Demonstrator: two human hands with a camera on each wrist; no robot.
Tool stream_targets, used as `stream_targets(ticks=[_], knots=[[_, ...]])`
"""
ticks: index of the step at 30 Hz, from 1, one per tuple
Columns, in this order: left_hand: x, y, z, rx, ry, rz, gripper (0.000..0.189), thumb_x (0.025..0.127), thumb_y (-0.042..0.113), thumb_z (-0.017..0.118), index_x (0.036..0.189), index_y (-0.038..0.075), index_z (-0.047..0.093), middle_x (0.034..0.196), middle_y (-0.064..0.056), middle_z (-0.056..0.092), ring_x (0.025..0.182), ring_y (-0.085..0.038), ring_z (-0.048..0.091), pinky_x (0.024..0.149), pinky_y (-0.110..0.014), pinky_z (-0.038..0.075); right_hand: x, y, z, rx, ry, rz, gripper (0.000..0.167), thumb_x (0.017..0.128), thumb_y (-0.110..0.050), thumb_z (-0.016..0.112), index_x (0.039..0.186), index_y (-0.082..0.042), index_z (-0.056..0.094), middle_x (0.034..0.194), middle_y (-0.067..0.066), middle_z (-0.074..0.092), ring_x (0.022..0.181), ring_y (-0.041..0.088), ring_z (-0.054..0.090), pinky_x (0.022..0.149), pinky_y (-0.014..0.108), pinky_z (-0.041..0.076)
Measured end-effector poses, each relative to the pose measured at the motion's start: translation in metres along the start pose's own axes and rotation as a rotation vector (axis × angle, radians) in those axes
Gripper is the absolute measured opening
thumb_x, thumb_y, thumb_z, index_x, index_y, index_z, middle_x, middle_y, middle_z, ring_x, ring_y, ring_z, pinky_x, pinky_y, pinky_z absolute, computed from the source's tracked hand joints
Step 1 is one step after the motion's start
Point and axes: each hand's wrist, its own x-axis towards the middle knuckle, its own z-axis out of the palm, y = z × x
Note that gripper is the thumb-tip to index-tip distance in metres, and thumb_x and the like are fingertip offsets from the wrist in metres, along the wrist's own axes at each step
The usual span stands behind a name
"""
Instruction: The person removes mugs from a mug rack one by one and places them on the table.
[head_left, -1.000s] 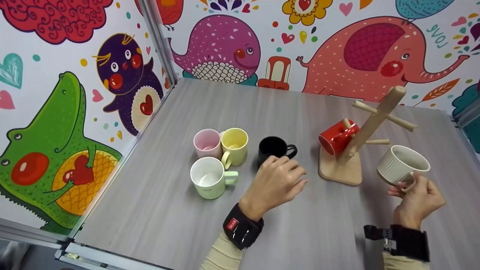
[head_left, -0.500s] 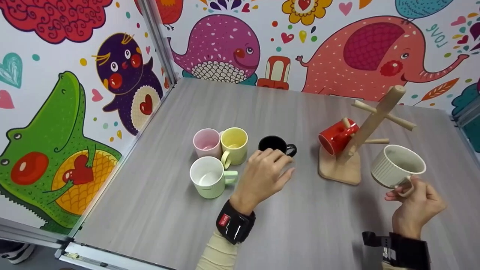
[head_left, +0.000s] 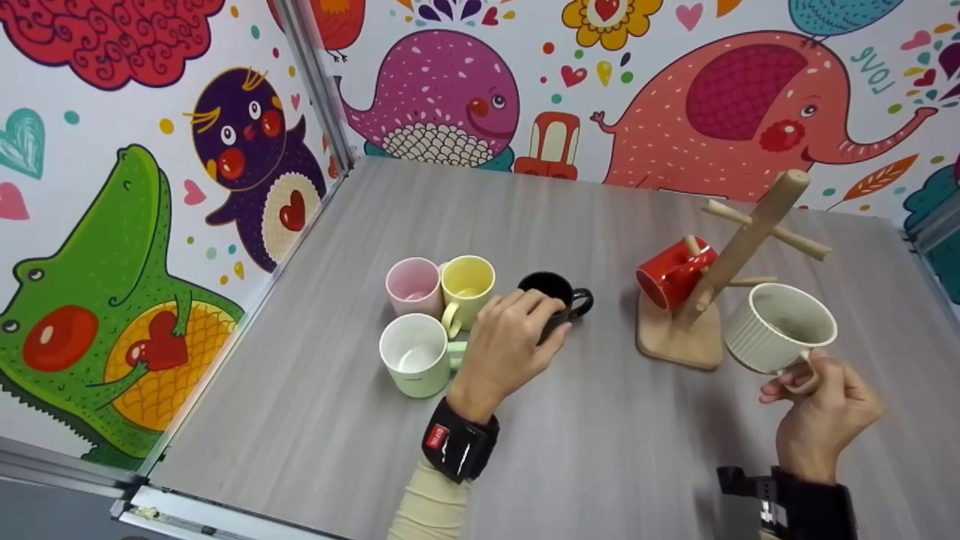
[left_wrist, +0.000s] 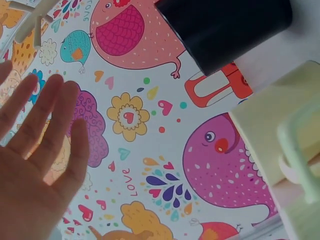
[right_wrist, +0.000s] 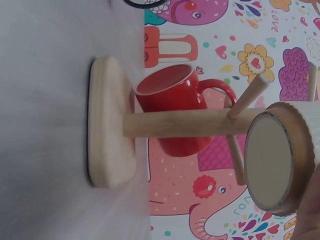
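My right hand [head_left: 829,416] pinches the handle of a white ribbed mug [head_left: 772,337], held in the air just right of a wooden mug rack [head_left: 739,255]. The mug's mouth faces up and is slightly tilted; its flat underside shows in the right wrist view. On a lower peg of the rack hangs a red mug [head_left: 664,281], tipped over. My left hand [head_left: 504,349] hovers by a black mug [head_left: 541,283], covering part of it in the head view. In the left wrist view that hand's fingers [left_wrist: 50,115] are loosely extended and hold nothing, apart from the black mug.
Left of the black mug, a pink mug [head_left: 414,289], a yellow mug [head_left: 471,279] and a light green mug [head_left: 415,379] stand upright close together on the grey table [head_left: 315,465]. Bare upper pegs [head_left: 802,244] stick out from the rack. Printed wall panels border the table.
The white mug has moved left toward the rack in my right hand. My left hand has shifted left, uncovering more of the black mug's right side. The standing mugs have stayed put.
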Motion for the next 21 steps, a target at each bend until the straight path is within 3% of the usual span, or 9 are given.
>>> stream_targets(ticks=[7, 15, 21], knots=[[-0.001, -0.007, -0.003, -0.041, 0.027, -0.048, 0.02, 0.09, 0.023, 0.075, 0.104, 0.01, 0.075, 0.099, -0.001, 0.072, 0.091, -0.019, 0.068, 0.077, -0.034, 0.055, -0.007, -0.001, 0.008, 0.031, -0.074, -0.02, 0.042, 0.087, 0.011, 0.062, 0.053, 0.02, 0.038, 0.045, 0.02, 0.049, 0.03, 0.024, 0.05, 0.029, 0.028, 0.041], [-0.004, -0.014, -0.005, -0.062, 0.041, -0.106, 0.021, 0.091, 0.023, 0.074, 0.106, 0.008, 0.074, 0.098, -0.003, 0.071, 0.09, -0.02, 0.068, 0.072, -0.037, 0.052, -0.012, 0.0, 0.014, 0.066, -0.155, -0.017, 0.044, 0.09, 0.013, 0.057, 0.053, 0.018, 0.035, 0.044, 0.02, 0.047, 0.029, 0.025, 0.049, 0.028, 0.027, 0.038], [-0.005, -0.021, -0.006, -0.069, 0.081, -0.167, 0.022, 0.089, 0.023, 0.076, 0.105, 0.008, 0.074, 0.097, -0.003, 0.072, 0.089, -0.021, 0.069, 0.077, -0.037, 0.054, -0.018, 0.004, 0.019, 0.067, -0.216, -0.013, 0.042, 0.092, 0.014, 0.052, 0.053, 0.017, 0.036, 0.044, 0.019, 0.049, 0.03, 0.023, 0.05, 0.028, 0.027, 0.038]])
